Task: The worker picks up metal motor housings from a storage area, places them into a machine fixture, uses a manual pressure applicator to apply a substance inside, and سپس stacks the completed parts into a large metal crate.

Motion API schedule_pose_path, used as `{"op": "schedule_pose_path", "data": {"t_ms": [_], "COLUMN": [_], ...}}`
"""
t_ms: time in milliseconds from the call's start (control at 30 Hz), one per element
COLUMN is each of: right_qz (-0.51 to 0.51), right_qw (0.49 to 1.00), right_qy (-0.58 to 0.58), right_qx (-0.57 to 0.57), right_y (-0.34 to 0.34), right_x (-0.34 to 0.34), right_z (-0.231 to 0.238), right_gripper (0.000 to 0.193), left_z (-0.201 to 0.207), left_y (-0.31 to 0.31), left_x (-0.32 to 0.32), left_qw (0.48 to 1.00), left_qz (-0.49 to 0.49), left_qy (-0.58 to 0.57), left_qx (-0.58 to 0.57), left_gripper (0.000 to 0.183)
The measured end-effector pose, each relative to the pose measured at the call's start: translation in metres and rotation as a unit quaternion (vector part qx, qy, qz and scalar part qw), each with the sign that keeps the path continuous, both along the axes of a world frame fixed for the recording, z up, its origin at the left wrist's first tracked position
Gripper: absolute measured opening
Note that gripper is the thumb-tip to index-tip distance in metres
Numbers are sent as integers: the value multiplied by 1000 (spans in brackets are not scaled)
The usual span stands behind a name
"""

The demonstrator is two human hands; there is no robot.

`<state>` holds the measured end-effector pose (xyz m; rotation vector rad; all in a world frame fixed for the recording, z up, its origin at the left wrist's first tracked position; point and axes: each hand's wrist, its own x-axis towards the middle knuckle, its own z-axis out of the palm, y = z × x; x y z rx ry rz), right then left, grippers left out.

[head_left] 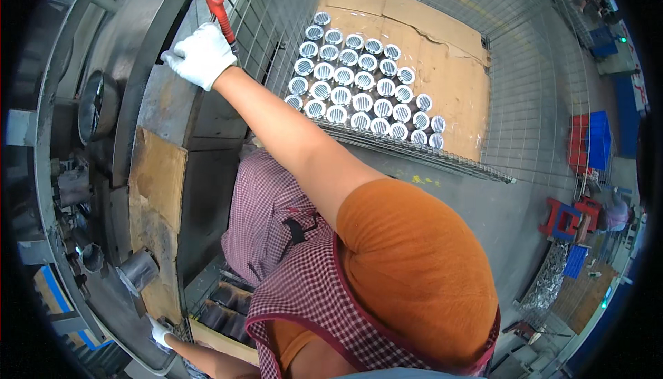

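Note:
My right hand (202,56), in a white glove, is at the far left, over the end of a worn board-topped bench (160,103). Its fingers are curled, and whatever they close on is hidden beneath the glove. Right beside its knuckles is a red-handled tool (218,10) with a thin metal tip pointing up. Low on the left, my left hand (161,333), also white-gloved, is by the metal rail; one finger points upward and the rest are hidden. Above it, a dark metal cylinder (139,270) lies tilted on the bench.
A wire cage (442,165) on the right holds rows of round slotted metal parts (362,81) on cardboard (452,96). Dark cylinders (231,303) sit in a box beside my body. A metal bowl (99,106) is at the left. Stools (563,219) and a blue crate (599,141) stand far right.

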<state>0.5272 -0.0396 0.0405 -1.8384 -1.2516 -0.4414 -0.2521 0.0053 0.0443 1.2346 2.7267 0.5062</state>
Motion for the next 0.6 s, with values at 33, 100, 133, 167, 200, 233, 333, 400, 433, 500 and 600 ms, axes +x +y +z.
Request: {"op": "schedule_pose_path", "data": {"t_ms": [33,100,133,167,200,233,333,400,433,500,600], "right_qz": [-8,3,0,0,2,3,53,66,74,66,65], "right_qw": [1000,1000,1000,1000,1000,1000,998,996,995,996,997], "right_qy": [2,3,4,3,3,-7,-19,-43,-41,-48,-44], "right_qx": [4,13,16,27,27,22,-31,-46,-52,-34,-18], "right_y": [0,5,5,7,7,6,-4,-4,-4,-5,0], "right_x": [0,-5,-4,-2,0,1,1,11,9,12,9], "right_z": [-1,-1,-2,-5,-6,-6,8,3,6,2,-2], "right_gripper": [42,42,42,43,43,42,38,37,37,38,39], "left_z": [1,0,0,1,1,3,-3,5,3,8,4], "left_y": [0,-9,-8,-7,-6,-8,-18,-19,-18,-17,-21], "left_x": [1,-9,-6,-2,5,11,0,28,11,30,13], "left_qw": [1000,1000,1000,1000,1000,999,997,998,997,998,997], "left_qz": [0,1,-10,-8,1,14,-17,-9,-27,-17,-12], "left_qy": [8,9,8,8,-14,-35,-32,-15,-2,-35,-52], "left_qx": [-8,-2,0,1,4,9,72,52,69,48,58], "left_gripper": [64,63,62,62,61,61,59,60,60,61,63]}}
